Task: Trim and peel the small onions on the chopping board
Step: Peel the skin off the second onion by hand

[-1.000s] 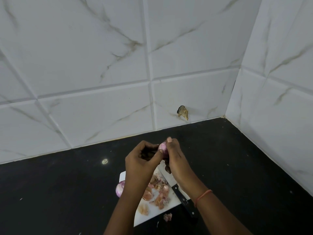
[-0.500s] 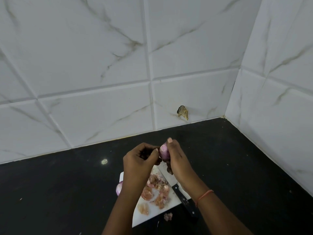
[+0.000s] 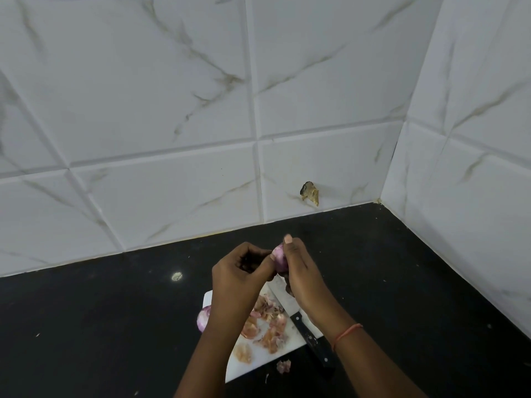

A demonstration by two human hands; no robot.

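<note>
**Onion pinched above the board**

Forearms hide much of the chopping board [image 3: 260, 358], its peels [image 3: 270, 323] and knife [image 3: 311, 338]. An onion [image 3: 203, 318] peeks out at nine o'clock. Above, right hand [image 3: 301, 275] grips a small onion [image 3: 279, 258]; left hand [image 3: 240, 272] pinches its skin.

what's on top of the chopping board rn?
On the chopping board: loose onion peels and a knife, its handle overhanging the edge. The forearms hide the rest.

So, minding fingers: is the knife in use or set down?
Set down: the knife lies on the chopping board; both hands hold an onion.
</note>
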